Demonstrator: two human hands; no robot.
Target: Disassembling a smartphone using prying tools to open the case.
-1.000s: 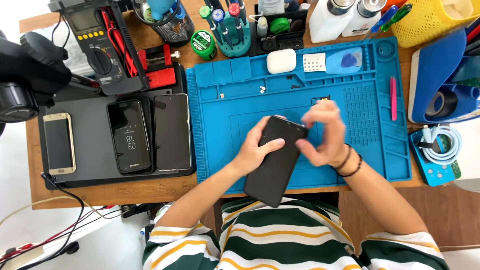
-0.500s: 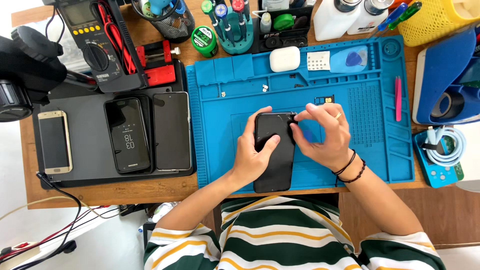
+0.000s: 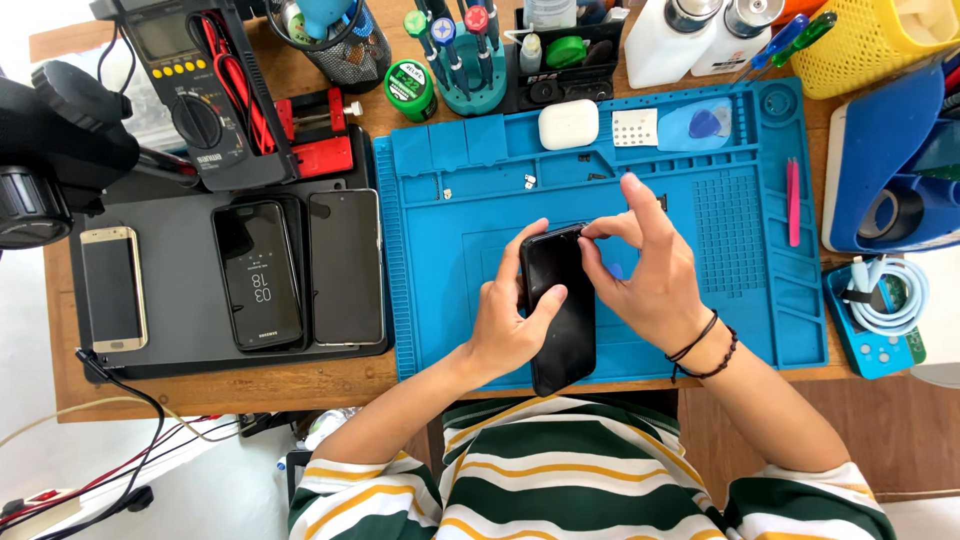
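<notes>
Over the blue repair mat [image 3: 440, 250] on the wooden bench, the left hand [image 3: 505, 325] is gripping the black phone [image 3: 560, 305] at mat centre — the right hand [image 3: 650, 270] is pinching its 12 o'clock edge — casing not yet opened.

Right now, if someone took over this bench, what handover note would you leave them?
Left hand: grip closed around the black phone, held over the blue repair mat, long axis toward the person.
Right hand: fingertips pinching at the phone's top right corner.
Nearby: three more phones on the dark mat to the left; small screws and a white earbud case on the blue mat's upper part; pink tweezers at its right.
Done: phone picked up, in hand.
Left: phone looks closed; nothing visibly removed from it.
</notes>
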